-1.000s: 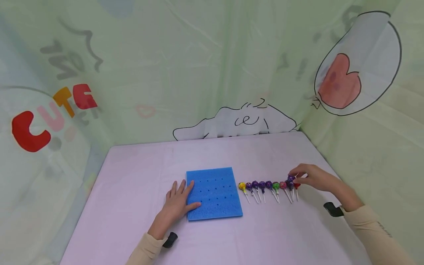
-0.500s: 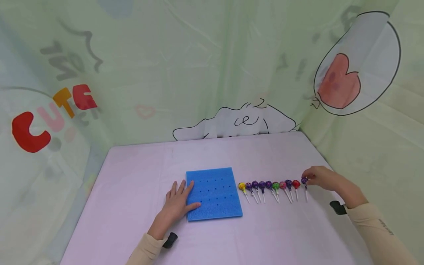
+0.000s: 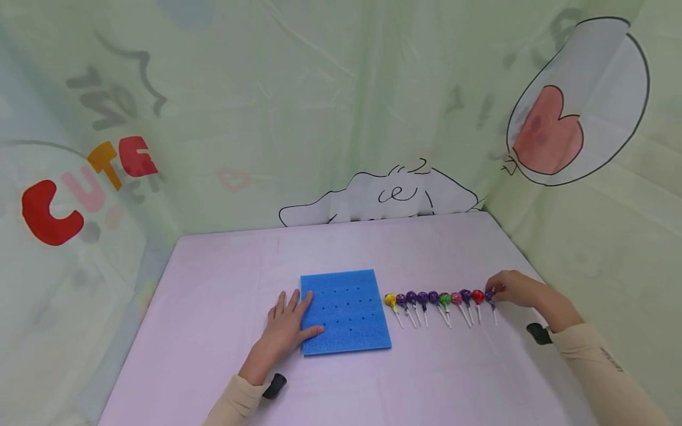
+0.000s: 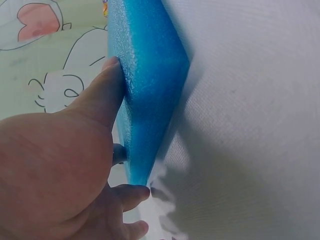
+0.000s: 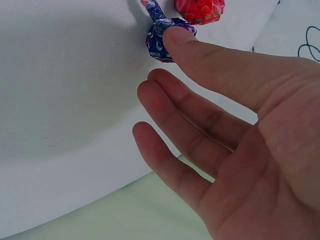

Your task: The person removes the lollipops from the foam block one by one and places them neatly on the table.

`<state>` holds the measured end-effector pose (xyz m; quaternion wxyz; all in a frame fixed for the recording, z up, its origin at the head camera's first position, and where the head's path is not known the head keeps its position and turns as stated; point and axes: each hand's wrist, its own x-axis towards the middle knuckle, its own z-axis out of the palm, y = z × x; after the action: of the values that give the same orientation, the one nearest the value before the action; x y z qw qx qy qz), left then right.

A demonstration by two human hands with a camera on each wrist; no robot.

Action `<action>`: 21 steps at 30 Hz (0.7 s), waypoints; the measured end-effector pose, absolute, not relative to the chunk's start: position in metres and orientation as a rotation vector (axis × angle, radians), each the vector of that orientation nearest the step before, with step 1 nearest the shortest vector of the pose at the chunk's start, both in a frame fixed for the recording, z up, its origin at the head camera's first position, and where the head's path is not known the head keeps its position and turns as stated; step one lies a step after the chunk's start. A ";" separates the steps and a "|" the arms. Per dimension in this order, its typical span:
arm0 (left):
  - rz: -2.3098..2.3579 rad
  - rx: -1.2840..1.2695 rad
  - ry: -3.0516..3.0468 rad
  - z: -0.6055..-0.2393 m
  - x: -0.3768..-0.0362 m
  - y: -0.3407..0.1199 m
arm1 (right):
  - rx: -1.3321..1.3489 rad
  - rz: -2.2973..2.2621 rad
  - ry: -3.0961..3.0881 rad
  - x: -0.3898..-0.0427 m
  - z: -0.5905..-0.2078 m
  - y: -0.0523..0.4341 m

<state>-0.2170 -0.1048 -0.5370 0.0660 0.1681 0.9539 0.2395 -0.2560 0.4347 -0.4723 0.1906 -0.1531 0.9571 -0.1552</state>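
Observation:
My left hand rests with fingers spread on the left edge of a square blue foam board dotted with small holes. In the left wrist view, the thumb lies on top of the foam and other fingertips reach past its edge. My right hand holds the head of a purple-wrapped lollipop at the right end of a row. The right wrist view shows its thumb on the lollipop's dark wrapper; the index finger is hidden. A red lollipop lies just beside it.
Several more lollipops lie in the row, from a yellow one near the foam to a green one and a pink one. A pale table carries everything. Printed curtains stand behind and at both sides.
My right hand has carried the purple lollipop rightward over the red one, then set it down at the row's right end, slightly closer to the red one. The left hand has stayed put.

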 end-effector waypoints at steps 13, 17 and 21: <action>0.729 0.505 2.870 -0.537 -0.217 -0.103 | -0.347 -0.467 2.680 -0.250 -0.468 0.435; 0.726 0.498 2.871 -0.534 -0.216 -0.104 | -0.308 -0.468 2.716 -0.245 -0.465 0.432; 0.726 0.493 2.876 -0.532 -0.215 -0.105 | -0.301 -0.464 2.812 -0.240 -0.462 0.417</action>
<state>-0.2150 -0.1051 -0.5324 0.0671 0.1634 0.9543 0.2409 -0.2396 0.4168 -0.4618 0.1377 -0.1039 0.9719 -0.1604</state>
